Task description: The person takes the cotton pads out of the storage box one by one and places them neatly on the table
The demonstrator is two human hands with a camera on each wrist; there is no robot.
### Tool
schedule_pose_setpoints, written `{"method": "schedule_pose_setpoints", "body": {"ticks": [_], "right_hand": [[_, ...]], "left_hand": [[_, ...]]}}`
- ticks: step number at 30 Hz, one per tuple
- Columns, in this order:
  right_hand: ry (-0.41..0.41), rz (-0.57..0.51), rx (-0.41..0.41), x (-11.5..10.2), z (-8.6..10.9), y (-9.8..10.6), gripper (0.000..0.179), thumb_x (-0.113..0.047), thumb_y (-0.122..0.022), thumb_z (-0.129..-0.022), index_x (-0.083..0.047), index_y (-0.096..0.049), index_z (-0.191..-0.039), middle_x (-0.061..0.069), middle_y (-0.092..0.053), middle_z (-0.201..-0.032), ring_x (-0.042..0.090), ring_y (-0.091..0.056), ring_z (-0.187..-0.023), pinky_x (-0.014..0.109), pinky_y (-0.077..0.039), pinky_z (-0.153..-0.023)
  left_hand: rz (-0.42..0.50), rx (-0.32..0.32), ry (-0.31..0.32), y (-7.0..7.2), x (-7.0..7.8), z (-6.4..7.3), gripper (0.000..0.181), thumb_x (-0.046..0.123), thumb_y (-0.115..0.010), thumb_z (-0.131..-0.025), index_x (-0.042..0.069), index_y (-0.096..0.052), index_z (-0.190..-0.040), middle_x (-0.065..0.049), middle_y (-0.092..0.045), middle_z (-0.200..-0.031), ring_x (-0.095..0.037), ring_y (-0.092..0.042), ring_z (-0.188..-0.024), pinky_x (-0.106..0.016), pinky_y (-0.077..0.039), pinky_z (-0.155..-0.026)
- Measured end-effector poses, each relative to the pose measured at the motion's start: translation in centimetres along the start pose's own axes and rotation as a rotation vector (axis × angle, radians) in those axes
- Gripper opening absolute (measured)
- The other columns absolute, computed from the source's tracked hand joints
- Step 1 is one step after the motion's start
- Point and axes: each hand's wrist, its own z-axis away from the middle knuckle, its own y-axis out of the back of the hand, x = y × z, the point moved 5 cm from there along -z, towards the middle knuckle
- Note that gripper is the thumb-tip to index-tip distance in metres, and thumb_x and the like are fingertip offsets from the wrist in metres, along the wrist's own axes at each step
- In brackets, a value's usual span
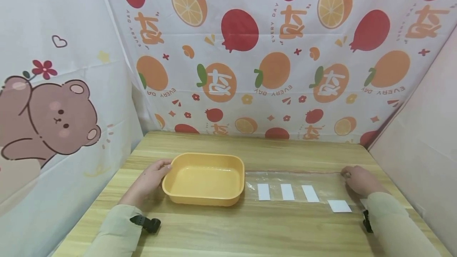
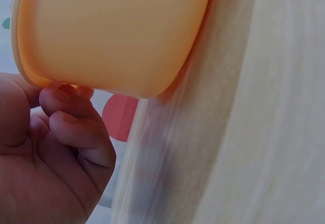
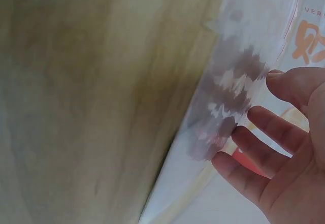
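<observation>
A yellow rectangular tray with rounded corners sits on the table, nothing inside it. My left hand grips its left rim; in the left wrist view, curled fingers meet the rim beneath the tray's wall. To the tray's right lies a flat strip of clear plastic bags with a reddish top edge and several white rectangular patches. My right hand is at the strip's right end. In the right wrist view its fingers are spread, tips at the clear plastic; whether they pinch it is unclear.
The wooden table reaches back to a fruit-print cloth. A cloth with a bear picture hangs at the left, and a pale wall stands at the right. Each wrist wears a black strap.
</observation>
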Motion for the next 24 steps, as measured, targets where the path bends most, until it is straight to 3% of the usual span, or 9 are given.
{"method": "schedule_pose_setpoints", "body": {"ticks": [9, 16, 24], "right_hand": [[0.011, -0.003, -0.007, -0.57, 0.39, 0.18, 0.035, 0.001, -0.051, -0.087, 0.002, -0.066, -0.119, 0.033, -0.064, -0.114, 0.057, -0.055, -0.112, 0.069, -0.044, -0.089], [0.017, 0.014, 0.002, -0.37, 0.51, 0.25, 0.034, 0.001, -0.051, -0.088, 0.001, -0.067, -0.118, 0.031, -0.064, -0.112, 0.056, -0.056, -0.11, 0.068, -0.045, -0.088], [0.016, -0.004, 0.056, -0.2, 0.31, 0.31, 0.035, -0.005, -0.053, -0.09, 0.004, -0.063, -0.123, 0.037, -0.058, -0.118, 0.06, -0.052, -0.113, 0.07, -0.042, -0.091]], "left_hand": [[-0.006, 0.007, 0.002, 0.09, -0.08, 0.07, 0.051, 0.033, -0.043, -0.11, -0.001, -0.041, -0.149, -0.019, -0.062, -0.125, -0.024, -0.065, -0.092, -0.035, -0.054, -0.071], [0.014, -0.015, -0.016, -0.07, -0.06, 0.05, 0.052, 0.032, -0.043, -0.11, -0.002, -0.04, -0.149, -0.021, -0.059, -0.132, -0.026, -0.065, -0.102, -0.035, -0.055, -0.079], [0.001, 0.013, 0.007, 0.23, -0.51, -0.05, 0.054, 0.037, -0.046, -0.109, 0.001, -0.043, -0.148, -0.018, -0.061, -0.127, -0.023, -0.064, -0.092, -0.034, -0.054, -0.072]]}}
